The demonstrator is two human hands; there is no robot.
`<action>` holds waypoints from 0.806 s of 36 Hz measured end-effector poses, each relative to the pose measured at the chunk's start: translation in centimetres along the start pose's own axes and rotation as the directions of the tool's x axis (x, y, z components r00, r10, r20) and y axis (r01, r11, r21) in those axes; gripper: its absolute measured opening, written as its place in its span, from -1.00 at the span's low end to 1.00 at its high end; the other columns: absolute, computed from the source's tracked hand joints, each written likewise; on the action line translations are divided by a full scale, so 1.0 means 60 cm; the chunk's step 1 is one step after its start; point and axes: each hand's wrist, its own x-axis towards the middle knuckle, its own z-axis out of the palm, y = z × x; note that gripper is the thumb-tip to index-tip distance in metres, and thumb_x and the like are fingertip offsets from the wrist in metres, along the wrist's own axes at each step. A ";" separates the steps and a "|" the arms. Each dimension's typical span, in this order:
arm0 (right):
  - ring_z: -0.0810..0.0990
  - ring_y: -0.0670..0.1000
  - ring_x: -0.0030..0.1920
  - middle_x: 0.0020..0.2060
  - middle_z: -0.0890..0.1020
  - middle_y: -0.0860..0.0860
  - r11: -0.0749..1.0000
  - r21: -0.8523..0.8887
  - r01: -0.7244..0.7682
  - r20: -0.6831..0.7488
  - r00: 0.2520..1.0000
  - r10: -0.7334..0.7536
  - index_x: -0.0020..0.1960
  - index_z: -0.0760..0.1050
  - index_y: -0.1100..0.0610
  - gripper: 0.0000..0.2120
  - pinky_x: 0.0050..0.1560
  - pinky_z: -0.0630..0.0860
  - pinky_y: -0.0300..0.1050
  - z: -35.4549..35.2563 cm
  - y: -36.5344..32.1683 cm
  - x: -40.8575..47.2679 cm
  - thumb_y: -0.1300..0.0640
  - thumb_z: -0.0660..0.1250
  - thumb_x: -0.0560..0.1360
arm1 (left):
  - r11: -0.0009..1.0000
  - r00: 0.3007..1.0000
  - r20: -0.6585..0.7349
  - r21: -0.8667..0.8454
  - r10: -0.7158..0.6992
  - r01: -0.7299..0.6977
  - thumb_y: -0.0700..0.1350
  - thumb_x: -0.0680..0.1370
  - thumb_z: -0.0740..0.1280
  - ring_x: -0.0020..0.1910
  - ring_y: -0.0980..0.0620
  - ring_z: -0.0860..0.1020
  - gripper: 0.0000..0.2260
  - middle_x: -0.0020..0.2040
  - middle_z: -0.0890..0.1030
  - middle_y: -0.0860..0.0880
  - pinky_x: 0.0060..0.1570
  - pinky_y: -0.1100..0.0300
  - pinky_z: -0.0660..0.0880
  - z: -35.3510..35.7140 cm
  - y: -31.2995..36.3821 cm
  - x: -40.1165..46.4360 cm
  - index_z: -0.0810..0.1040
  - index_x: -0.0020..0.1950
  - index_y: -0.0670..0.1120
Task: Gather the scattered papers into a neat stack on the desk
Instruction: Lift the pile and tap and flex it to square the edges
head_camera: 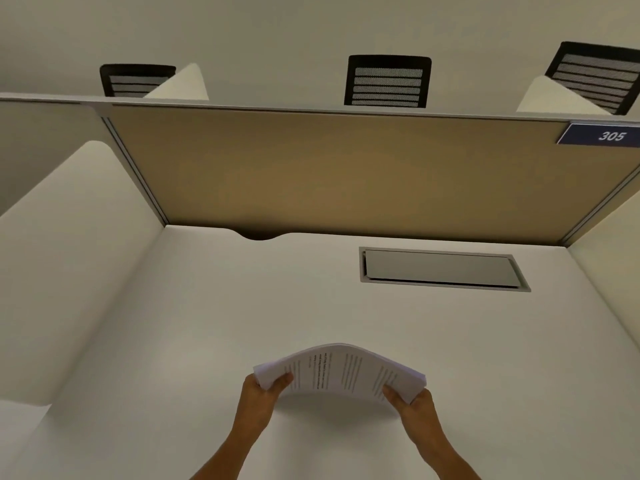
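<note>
A stack of papers [341, 370] is held above the near part of the white worktop [207, 306], gripped at its two short ends. The left hand [259, 393] is closed on the left end, with the thumb laid on the top sheet and the fingers hidden beneath. The right hand [414, 405] is closed on the right end in the same way, its fingers likewise concealed under the sheets. The stack is bowed upward in the middle, so that its centre stands higher than the held ends, and a soft shadow is cast on the worktop below it. Printed lines of text can be seen on the top sheet, but they are too small and blurred to be read. How many sheets are held cannot be told. Both forearms are cut off by the lower edge of the view.

Further back, a grey rectangular hatch [440, 270] is set flush into the worktop, to the right of centre. A dark curved notch [259, 234] is seen at the rear edge, its inside lost in shadow. A tan partition panel [329, 168] closes the back, with white side panels [69, 254] at left and right. A blue label marked 305 [602, 135] is fixed at the panel's upper right and is cut off by the frame. Beyond the partition, three black mesh chair backs [388, 81] are partly hidden.
</note>
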 end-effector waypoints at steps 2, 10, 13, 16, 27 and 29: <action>0.71 -0.22 -0.15 -0.22 0.76 -0.19 1.000 0.005 -0.007 0.006 1.000 0.007 -0.03 0.63 -0.08 -0.82 -0.19 0.55 -0.34 0.001 -0.002 0.001 0.21 0.46 0.52 | 1.000 1.000 0.008 0.001 0.004 -0.004 -0.23 0.50 0.46 -0.03 0.02 0.66 -0.76 -0.07 0.71 0.03 -0.17 0.31 0.57 0.000 -0.004 0.002 0.62 0.00 0.12; 0.70 -0.24 -0.11 -0.14 0.74 -0.23 0.998 0.007 0.061 0.009 0.998 -0.061 0.04 0.60 -0.11 -0.74 -0.22 0.59 -0.36 -0.001 -0.022 0.008 0.25 0.44 0.52 | 0.997 0.997 0.004 -0.019 0.076 -0.076 -0.28 0.50 0.45 0.00 0.05 0.68 -0.75 0.01 0.70 -0.06 -0.15 0.35 0.61 -0.004 -0.003 0.020 0.63 0.16 -0.11; 0.71 -0.18 -0.14 -0.21 0.75 -0.16 0.999 -0.008 0.035 0.013 0.999 -0.035 0.05 0.63 -0.05 -0.79 -0.24 0.58 -0.37 -0.004 -0.014 0.007 0.23 0.44 0.53 | 0.997 0.997 0.036 -0.013 0.072 -0.072 -0.26 0.50 0.45 -0.05 0.14 0.69 -0.76 -0.09 0.73 0.06 -0.18 0.36 0.60 -0.001 -0.003 0.018 0.65 0.07 0.05; 0.69 -0.14 -0.07 -0.12 0.74 -0.10 1.000 0.003 0.009 0.019 1.000 -0.009 0.11 0.63 0.04 -0.82 -0.22 0.57 -0.35 -0.004 -0.002 0.003 0.23 0.43 0.54 | 0.999 0.996 0.075 0.022 0.047 -0.049 -0.24 0.51 0.44 -0.07 0.15 0.69 -0.76 -0.11 0.74 0.09 -0.19 0.34 0.60 0.001 -0.018 0.013 0.64 0.05 0.09; 0.70 -0.24 -0.12 -0.14 0.75 -0.21 0.999 0.021 0.032 0.003 0.999 -0.032 -0.03 0.64 -0.16 -0.74 -0.22 0.57 -0.35 -0.003 -0.011 -0.003 0.23 0.43 0.54 | 0.988 0.987 0.051 0.036 0.150 -0.152 -0.33 0.51 0.42 -0.04 0.09 0.69 -0.61 -0.12 0.73 0.08 -0.19 0.35 0.61 0.003 -0.016 0.008 0.68 -0.03 0.22; 0.71 -0.22 -0.12 -0.14 0.75 -0.19 0.999 0.013 0.034 0.008 0.999 -0.034 -0.05 0.65 -0.18 -0.72 -0.22 0.59 -0.35 -0.003 -0.010 -0.002 0.24 0.43 0.54 | 0.986 0.987 0.042 0.048 0.158 -0.160 -0.32 0.51 0.42 -0.06 0.07 0.69 -0.62 -0.13 0.73 0.06 -0.20 0.35 0.62 0.003 -0.017 0.009 0.68 -0.03 0.21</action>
